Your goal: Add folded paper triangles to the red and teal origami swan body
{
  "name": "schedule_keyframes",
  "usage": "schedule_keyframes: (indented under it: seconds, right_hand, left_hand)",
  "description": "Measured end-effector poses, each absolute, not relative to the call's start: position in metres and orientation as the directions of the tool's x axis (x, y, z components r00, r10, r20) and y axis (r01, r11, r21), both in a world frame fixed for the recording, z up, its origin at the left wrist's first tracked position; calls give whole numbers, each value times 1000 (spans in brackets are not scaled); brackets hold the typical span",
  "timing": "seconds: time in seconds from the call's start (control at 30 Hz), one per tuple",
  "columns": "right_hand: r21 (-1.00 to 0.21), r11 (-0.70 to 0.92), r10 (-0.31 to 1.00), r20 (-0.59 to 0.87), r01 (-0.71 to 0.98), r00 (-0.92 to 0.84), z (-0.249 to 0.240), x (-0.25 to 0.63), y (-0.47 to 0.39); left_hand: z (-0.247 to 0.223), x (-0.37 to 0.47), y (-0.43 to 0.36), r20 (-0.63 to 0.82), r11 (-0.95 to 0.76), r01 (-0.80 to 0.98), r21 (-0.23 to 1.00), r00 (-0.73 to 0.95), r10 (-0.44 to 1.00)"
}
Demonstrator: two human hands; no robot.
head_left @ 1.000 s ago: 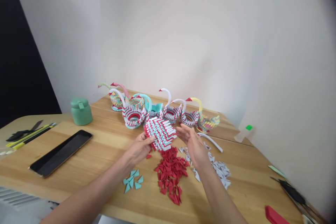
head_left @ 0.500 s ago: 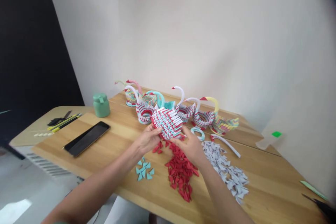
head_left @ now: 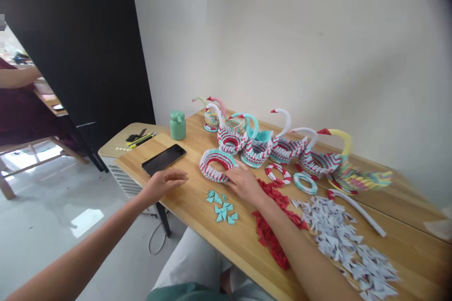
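Note:
A round origami bowl (head_left: 210,172) of folded white, red and blue paper pieces sits on the wooden table, its hollow tilted towards me. My right hand (head_left: 246,184) grips its right edge, with the fingertips partly hidden. Off to the left, my left hand (head_left: 165,183) is empty, fingers stretched out, in front of the black phone (head_left: 164,159). Small blue paper triangles (head_left: 222,208) lie in front of the bowl. Beneath and beside my right forearm spreads a heap of red paper triangles (head_left: 270,235).
Several paper swans (head_left: 259,146) stand along the back. Two paper rings, one red-and-white (head_left: 270,168) and one blue (head_left: 297,179), lie before them. White triangles (head_left: 348,235) and a loose swan neck (head_left: 367,218) are at right. A green jar (head_left: 177,127) stands at left.
The bowl has come down to the table and turned so its hollow shows. My left hand has let go and moved left. My view has swung left, bringing another person's arm into sight.

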State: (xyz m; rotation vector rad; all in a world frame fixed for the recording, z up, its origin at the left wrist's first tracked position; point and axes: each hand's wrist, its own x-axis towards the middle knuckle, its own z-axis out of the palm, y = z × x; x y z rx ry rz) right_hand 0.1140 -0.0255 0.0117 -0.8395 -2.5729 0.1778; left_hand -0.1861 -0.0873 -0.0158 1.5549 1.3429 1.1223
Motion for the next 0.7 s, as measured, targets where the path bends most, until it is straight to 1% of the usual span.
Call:
schedule_keyframes:
  seconds: [0.13, 0.23, 0.3, 0.4, 0.53, 0.6, 0.7]
  right_hand:
    - [-394, 762, 645, 383, 514, -662, 17, 132, -30]
    - [-431, 714, 699, 407, 551, -588, 29, 144, -34]
    - [-439, 702, 712, 408, 561, -571, 32, 143, -36]
    - [-451, 707, 704, 384, 545, -597, 30, 127, -36]
    - [-449, 698, 709, 319, 558, -629, 25, 102, -27]
    - [-455, 683, 718, 276, 570, -639, 24, 95, -20]
    - [-470, 671, 721, 230, 574, -654, 22, 91, -13]
  left_hand:
    - [-16, -178, -87, 269, -265, 304, 915, 32, 963]
    - [-11, -168, -73, 388, -387, 272, 881, 53, 920]
    - [-5, -162, -60, 422, -433, 210, 876, 101, 901]
    - [3, -152, -42, 428, -467, 142, 873, 237, 872]
    - [10, -140, -25, 413, -474, 105, 874, 353, 840]
    - [12, -136, -21, 396, -456, 73, 887, 389, 832]
    - [13, -132, -19, 381, -419, 24, 907, 374, 846]
